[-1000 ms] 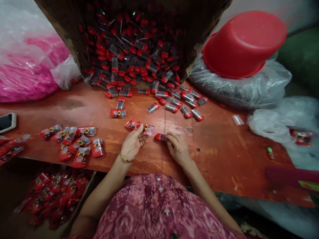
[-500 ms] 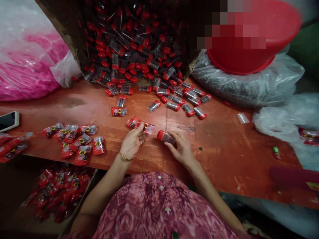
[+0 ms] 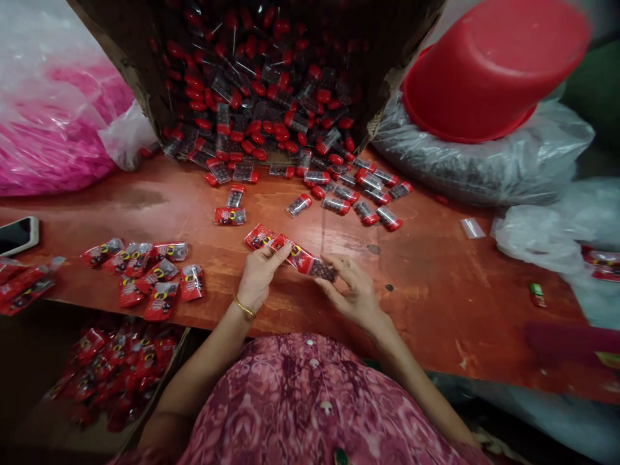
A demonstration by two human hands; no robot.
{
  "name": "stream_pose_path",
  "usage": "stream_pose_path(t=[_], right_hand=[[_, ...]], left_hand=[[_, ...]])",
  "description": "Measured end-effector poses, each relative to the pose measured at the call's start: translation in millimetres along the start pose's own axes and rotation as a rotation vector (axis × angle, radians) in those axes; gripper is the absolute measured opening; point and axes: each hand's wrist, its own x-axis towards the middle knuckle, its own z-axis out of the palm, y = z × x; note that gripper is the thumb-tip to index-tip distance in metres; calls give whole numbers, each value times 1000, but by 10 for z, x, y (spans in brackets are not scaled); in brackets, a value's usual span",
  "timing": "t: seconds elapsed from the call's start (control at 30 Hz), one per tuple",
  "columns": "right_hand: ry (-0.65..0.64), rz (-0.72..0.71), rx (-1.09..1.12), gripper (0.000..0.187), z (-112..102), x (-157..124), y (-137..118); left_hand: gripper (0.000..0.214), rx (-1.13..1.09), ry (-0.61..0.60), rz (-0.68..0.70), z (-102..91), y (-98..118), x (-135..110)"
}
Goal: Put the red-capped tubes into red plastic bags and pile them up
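Note:
Over the table's front middle, my left hand (image 3: pixel 256 276) pinches a printed red plastic sleeve (image 3: pixel 301 259) between thumb and fingers. My right hand (image 3: pixel 357 290) grips the dark, see-through end of a small red-capped container (image 3: pixel 323 270). The container's capped end is inside the sleeve's open right end, so the cap is hidden by the print. Flat printed red sleeves (image 3: pixel 256 235) lie beneath and beyond my left fingers; how many I cannot tell. Just behind is a loose red-capped container (image 3: pixel 299 205), and a sleeved container (image 3: pixel 230 216) lies to its left.
A tipped carton (image 3: pixel 138 84) spills many red-capped containers onto the table. Sleeved ones (image 3: pixel 161 301) lie at left, with more in a box (image 3: pixel 175 361) below. A phone (image 3: pixel 19 236), a red tub (image 3: pixel 484 77) on a filled plastic bag (image 3: pixel 465 165), and a green lighter-like object (image 3: pixel 537 295) are around.
My right hand has brought the container left against the sleeve, and its red cap has gone into the sleeve's opening. My left hand has shifted slightly right along the sleeve.

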Motion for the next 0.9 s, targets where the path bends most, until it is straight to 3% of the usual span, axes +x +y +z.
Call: stream_pose_path(t=[0.37, 0.6, 0.7, 0.9], right_hand=[[152, 77, 28, 38, 302, 24, -88], [161, 210, 232, 37, 444, 19, -147], [187, 246, 256, 37, 453, 53, -147], [167, 99, 200, 38, 414, 170, -182]], left_hand=[[28, -159, -82, 59, 156, -200, -39], [27, -232, -125, 33, 143, -291, -30], [31, -191, -108, 96, 178, -345, -52], [35, -254, -59, 141, 220, -251, -11]])
